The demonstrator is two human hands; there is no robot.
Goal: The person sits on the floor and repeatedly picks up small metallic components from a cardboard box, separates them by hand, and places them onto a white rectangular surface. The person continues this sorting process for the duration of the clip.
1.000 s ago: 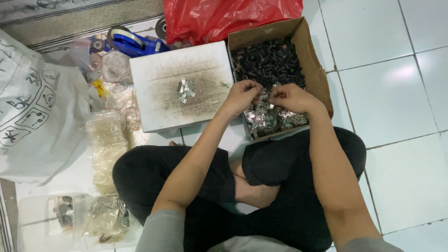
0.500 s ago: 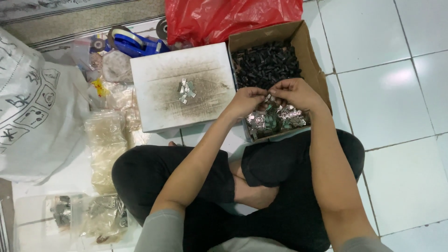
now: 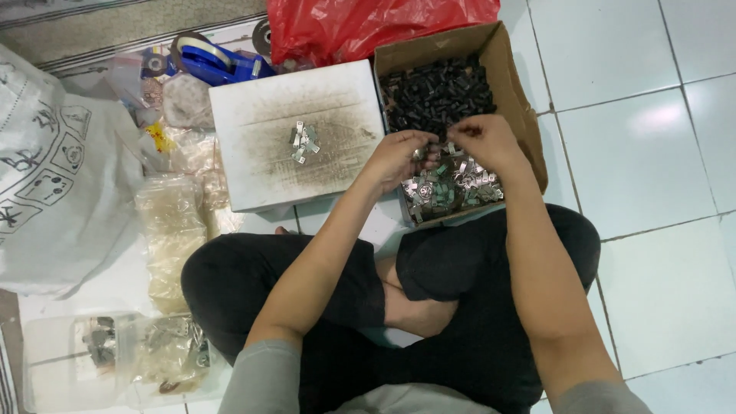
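a person sits cross-legged on a white tiled floor (image 3: 636, 153), and both hands are over an open cardboard box (image 3: 514, 84) that rests just in front of the knees. the far half of the box is filled with small black parts (image 3: 437, 92), and the near half holds a heap of small silvery metal pieces (image 3: 452, 188). the left hand (image 3: 399, 157) hangs over the line where the two heaps meet, its fingers curled in and bunched together near the tips — it seems to pinch something small, but what it has hold of is too small to make out. the right hand (image 3: 487, 142) is just beside it, nearly touching, fingers likewise bent and drawn close with the thumb tucked under; whether it grips a piece cannot be told. to the left of the box, touching its side, lies a white board (image 3: 268, 153) smudged grey, with a little cluster of silvery pieces (image 3: 304, 142) near its middle. behind the board are a blue tape dispenser (image 3: 218, 65) and a red plastic bag (image 3: 368, 27). further left sits a big white sack (image 3: 54, 176), and clear plastic bags (image 3: 169, 230) lie along the person's left knee — some with metal bits inside.
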